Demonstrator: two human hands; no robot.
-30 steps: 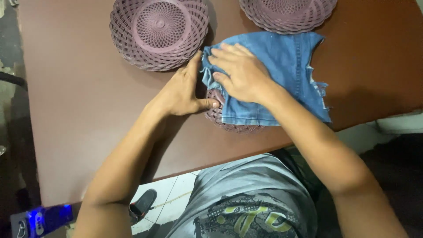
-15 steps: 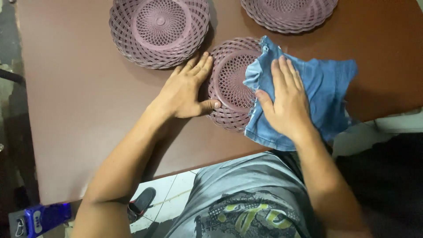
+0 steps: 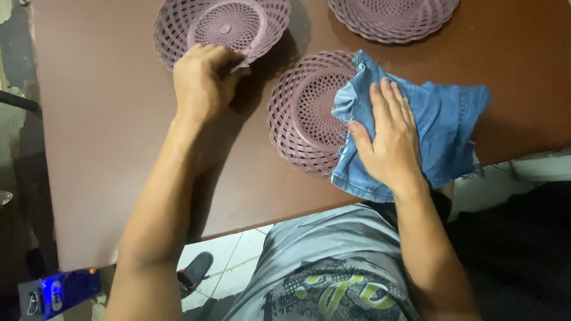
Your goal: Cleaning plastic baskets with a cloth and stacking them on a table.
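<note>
My right hand (image 3: pixel 388 135) lies flat, fingers spread, on a blue denim cloth (image 3: pixel 440 131) that covers the right part of a mauve woven plastic plate (image 3: pixel 300 113) near the table's front edge. My left hand (image 3: pixel 199 80) grips the near rim of a stack of the same mauve plates (image 3: pixel 238 24) at the back left, and that rim is lifted off the table.
Another stack of mauve plates (image 3: pixel 392 15) sits at the back right. The brown table (image 3: pixel 101 148) ends just in front of my torso. Tiled floor, a shoe (image 3: pixel 196 272) and a blue-lit device (image 3: pixel 62 288) lie below left.
My left hand left the near plate's rim and moved up to grasp the back-left stack, tilting it. My right hand slid the cloth rightward off the plate's middle, then stayed.
</note>
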